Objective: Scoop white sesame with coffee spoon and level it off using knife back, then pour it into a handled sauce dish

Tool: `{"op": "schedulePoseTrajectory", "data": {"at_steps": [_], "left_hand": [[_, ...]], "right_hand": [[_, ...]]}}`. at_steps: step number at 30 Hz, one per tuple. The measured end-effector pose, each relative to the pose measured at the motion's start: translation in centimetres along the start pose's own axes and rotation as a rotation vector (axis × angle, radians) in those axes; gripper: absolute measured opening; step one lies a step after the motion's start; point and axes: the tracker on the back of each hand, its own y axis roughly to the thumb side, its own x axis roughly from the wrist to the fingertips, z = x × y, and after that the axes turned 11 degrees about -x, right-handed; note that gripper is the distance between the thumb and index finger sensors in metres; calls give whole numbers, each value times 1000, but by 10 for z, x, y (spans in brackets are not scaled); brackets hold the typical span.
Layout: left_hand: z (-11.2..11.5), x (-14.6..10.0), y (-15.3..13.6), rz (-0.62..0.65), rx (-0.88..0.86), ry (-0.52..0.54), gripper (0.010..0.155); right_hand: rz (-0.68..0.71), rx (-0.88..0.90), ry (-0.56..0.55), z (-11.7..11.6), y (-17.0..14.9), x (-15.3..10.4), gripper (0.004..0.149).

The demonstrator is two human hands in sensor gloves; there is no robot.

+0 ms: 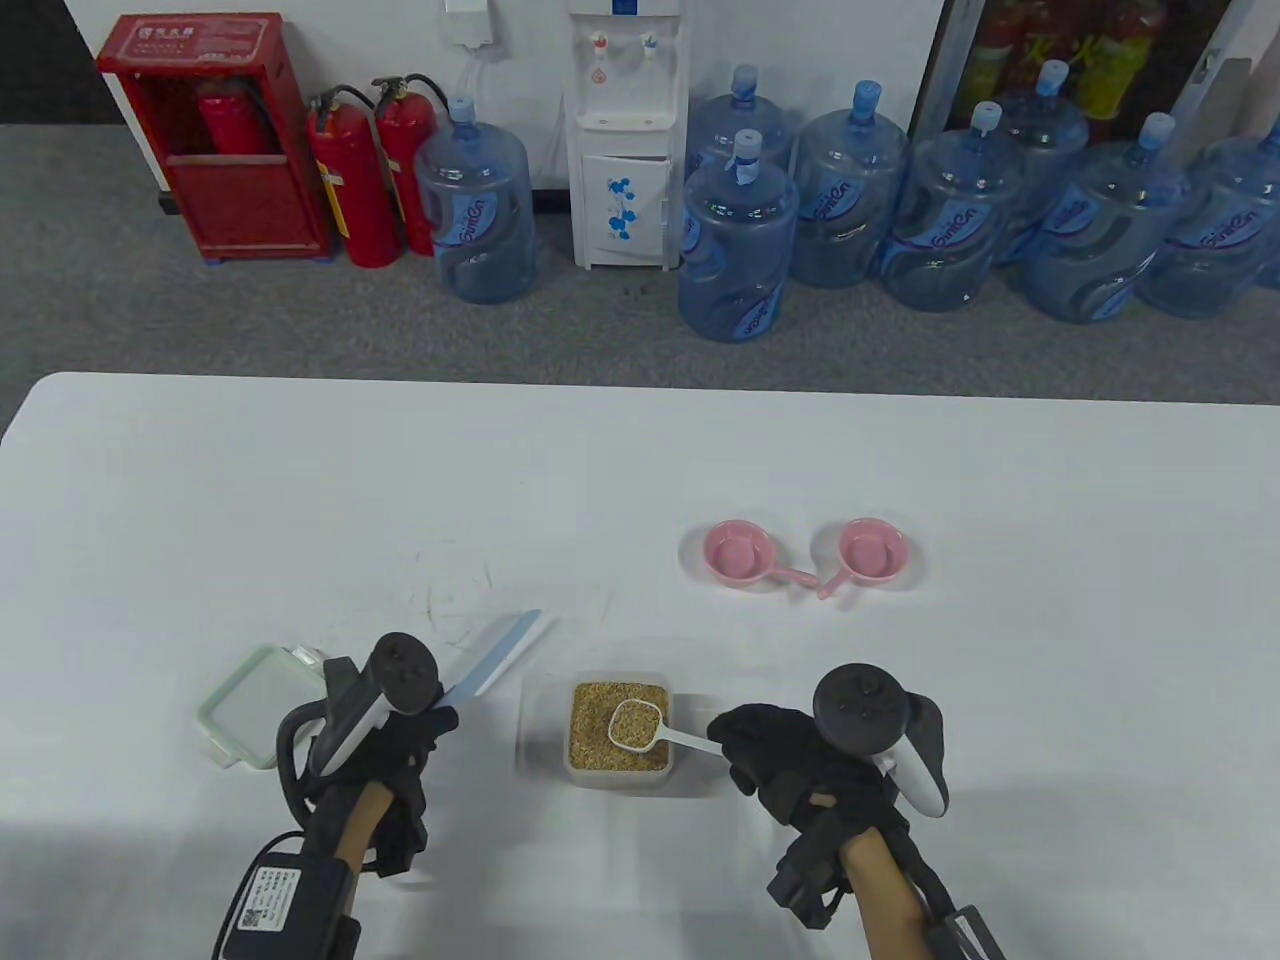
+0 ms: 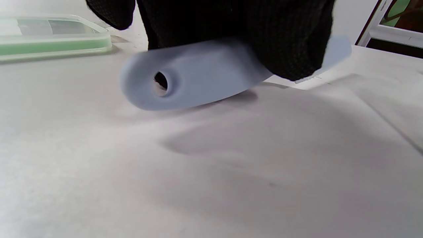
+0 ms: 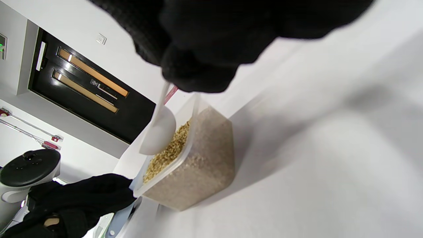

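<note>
A clear plastic container [image 1: 540,690] full of sesame [image 1: 600,745] stands near the table's front centre. My right hand [image 1: 765,745] pinches the handle of a white coffee spoon [image 1: 640,722], whose bowl hangs over the sesame [image 3: 165,153]; the spoon [image 3: 158,130] looks empty. My left hand [image 1: 405,735] grips the pale blue handle of a knife [image 1: 495,655], its blade pointing up and right, left of the container. The knife handle [image 2: 195,82] sits low over the table under my fingers. Two pink handled sauce dishes [image 1: 740,552] [image 1: 870,548] sit farther back, empty.
The container's green-rimmed lid [image 1: 250,705] lies flat at the left of my left hand, also seen as the lid [image 2: 49,38] in the left wrist view. The white table [image 1: 640,480] spreads wide behind the dishes.
</note>
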Motion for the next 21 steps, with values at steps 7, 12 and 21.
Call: {"op": "schedulePoseTrajectory", "data": {"at_steps": [7, 12, 21], "left_hand": [[4, 0, 3, -10, 60, 47, 41], [4, 2, -1, -18, 63, 72, 41], [6, 3, 0, -19, 125, 124, 42]], "right_hand": [[1, -5, -2, 0, 0, 0, 41], [0, -10, -1, -1, 0, 0, 41], [-4, -17, 0, -2, 1, 0, 41]]}}
